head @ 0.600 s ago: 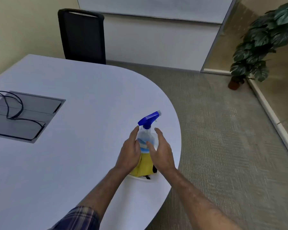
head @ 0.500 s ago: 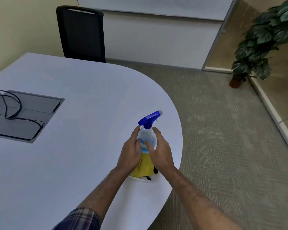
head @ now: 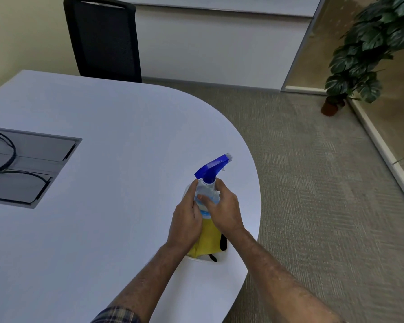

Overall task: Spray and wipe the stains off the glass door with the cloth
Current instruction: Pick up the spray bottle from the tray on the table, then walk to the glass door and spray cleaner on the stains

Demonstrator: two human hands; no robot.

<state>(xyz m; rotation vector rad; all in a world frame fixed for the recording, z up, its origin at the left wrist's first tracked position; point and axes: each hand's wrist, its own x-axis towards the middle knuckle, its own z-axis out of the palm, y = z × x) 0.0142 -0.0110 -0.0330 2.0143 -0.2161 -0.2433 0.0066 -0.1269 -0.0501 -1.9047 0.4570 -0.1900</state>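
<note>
1. Both hands, left hand [head: 186, 223] and right hand [head: 224, 212], wrap around the clear plastic spray bottle [head: 207, 194]
2. It stands on soft yellow cloth [head: 208, 241], at 4 o'clock on the smooth round white table [head: 103, 183]

Both forearms stretched forward and bare, a plaid sleeve [head: 117, 314] at the left elbow, left hand [head: 186, 220] cupped with fingers pointing up, right hand [head: 224, 212] just beside it, fingers curled, thumb turned toward the left palm

Clear spray bottle [head: 207, 194], blue trigger head, upright; yellow cloth [head: 208, 238] at base.
</note>
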